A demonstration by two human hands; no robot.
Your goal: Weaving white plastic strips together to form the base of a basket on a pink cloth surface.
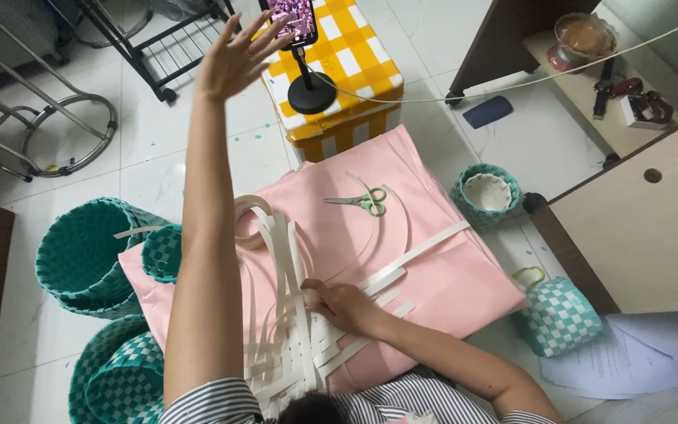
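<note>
Down on the pink cloth-covered table (433, 267), the right hand (339, 302) lies with its fingers curled over the white weaving strips (292, 345), pressing on them where they cross into a loose lattice; whether it actually pinches a strip cannot be told. The strips fan out from that spot, some long ones curving up the cloth, one running off toward the right edge. The left hand (233, 59) is well apart from the weave, raised high with fingers spread open and holding nothing, its fingertips just at the lower edge of a smartphone (292, 17) mounted on a small black round-based stand (311, 94). That stand sits on a yellow-and-white checked box (355, 71) beyond the table. A roll of white strip (253, 216) rests near the left forearm, and green-handled scissors (359, 202) lie on the cloth above the weave. Around the table on the tiled floor stand woven teal baskets: a stack at the left (80, 255), a small one with a white lining at the right (486, 195), and a teal-and-white checked basket bag (559, 314) at the lower right.
</note>
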